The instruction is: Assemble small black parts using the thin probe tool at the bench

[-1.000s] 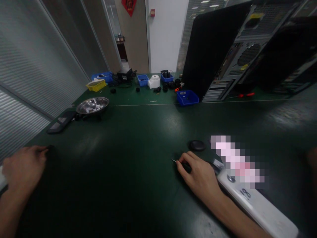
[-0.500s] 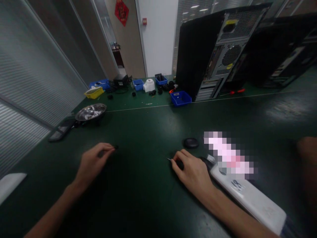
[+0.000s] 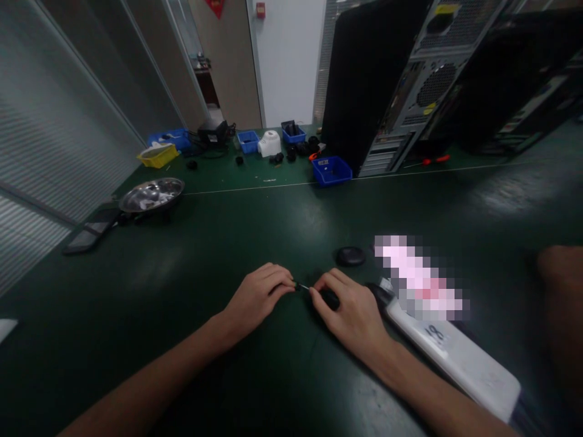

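Note:
My left hand [image 3: 262, 294] pinches a small black part [image 3: 297, 285] between thumb and fingertips; its exact kind is too small to make out. My right hand [image 3: 348, 303], its wrist on the green table, pinches a thin metal pin [image 3: 305, 287] that points left at the black part. The two tips meet or almost meet; I cannot tell whether they touch. Just beyond my right hand lies a black, rounded object [image 3: 350, 256] like a computer mouse. A white power strip [image 3: 469, 358] with handwritten marks runs alongside my right forearm, a dark plug [image 3: 381, 294] at its near end.
A blue bin [image 3: 331, 172] stands before a black computer tower [image 3: 371, 85]. At the left are a metal bowl [image 3: 152, 195] with white scraps, a dark phone-like slab [image 3: 91, 230] and a yellow tray [image 3: 158, 156]. Another person's blurred arm [image 3: 562, 285] shows at the right edge.
My left hand has moved right with the black part, up to the pin's tip. My right hand keeps its pinch in nearly the same place. The view has tilted slightly down.

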Tool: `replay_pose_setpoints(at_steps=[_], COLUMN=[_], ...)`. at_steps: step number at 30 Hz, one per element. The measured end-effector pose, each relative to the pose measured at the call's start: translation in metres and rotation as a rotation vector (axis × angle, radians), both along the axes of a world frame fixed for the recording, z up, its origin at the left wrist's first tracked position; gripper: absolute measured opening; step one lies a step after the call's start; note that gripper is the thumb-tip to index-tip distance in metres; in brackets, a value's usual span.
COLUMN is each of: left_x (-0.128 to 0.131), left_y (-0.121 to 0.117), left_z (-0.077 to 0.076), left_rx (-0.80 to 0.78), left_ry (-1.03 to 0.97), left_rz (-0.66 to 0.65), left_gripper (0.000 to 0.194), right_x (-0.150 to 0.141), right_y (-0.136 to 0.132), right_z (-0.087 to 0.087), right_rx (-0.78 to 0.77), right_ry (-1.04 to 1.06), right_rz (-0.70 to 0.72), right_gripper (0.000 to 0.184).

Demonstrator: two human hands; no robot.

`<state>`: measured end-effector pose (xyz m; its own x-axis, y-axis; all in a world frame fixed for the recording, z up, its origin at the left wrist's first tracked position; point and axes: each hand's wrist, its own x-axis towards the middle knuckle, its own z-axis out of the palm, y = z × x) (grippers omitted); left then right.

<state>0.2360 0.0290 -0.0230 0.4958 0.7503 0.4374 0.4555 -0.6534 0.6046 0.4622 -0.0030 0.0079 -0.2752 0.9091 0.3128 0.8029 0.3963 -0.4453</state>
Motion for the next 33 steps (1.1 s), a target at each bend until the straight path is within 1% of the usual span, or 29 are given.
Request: replay_pose_setpoints(at_steps=[4,6,10,16,21,22,27,33], left_x=[-0.0027,-0.0035,-0.0049,-0.0069,-0.0067,-0.0064,-0.005,-0.0023], left_y=[-0.0009,-0.0008,-0.0003,-0.0023,-0.0049,-0.0055,-0.009,-0.0095], left_z=[0.0001,-0.0009,-0.0032,-0.0046,-0.0029,-0.0021,0.0011,0.0003], left_rx=[-0.034,-0.025,-0.008,0.111,0.056,0.061,0.16,0.067], left_ry=[-0.037,-0.05,-0.089,0.031,-0.097,-0.091,0.09,-0.056], left_rz=[-0.01,-0.026,-0.049,-0.086,-0.042,-0.043,-0.109,-0.089], left_gripper=[0.017,0.019,0.018,0.025,0.019,0.019,0.024,0.022], right_x=[-0.0006,0.0001,0.0009,0.0006,0.0011,0.0012,0.0001,0.0], right_y=[0.0003,0.0008,0.0014,0.0011,0.0013,0.0014,0.0007,0.0006], right_z=[-0.0017,-0.0025,-0.0033,-0.0032,-0.0016,-0.0012,0.0006,0.0009], right_rx=[-0.005,0.004,0.004,-0.005,-0.009,-0.01,-0.016,-0.025], right_ry=[0.007,0.011,0.064,0.021,0.128,0.12,-0.025,0.09], right_rz=[0.043,0.054,0.113,0.14,0.182,0.187,0.163,0.188], right_gripper=[0.019,0.018,0.017,0.014,0.015,0.015,0.016,0.018])
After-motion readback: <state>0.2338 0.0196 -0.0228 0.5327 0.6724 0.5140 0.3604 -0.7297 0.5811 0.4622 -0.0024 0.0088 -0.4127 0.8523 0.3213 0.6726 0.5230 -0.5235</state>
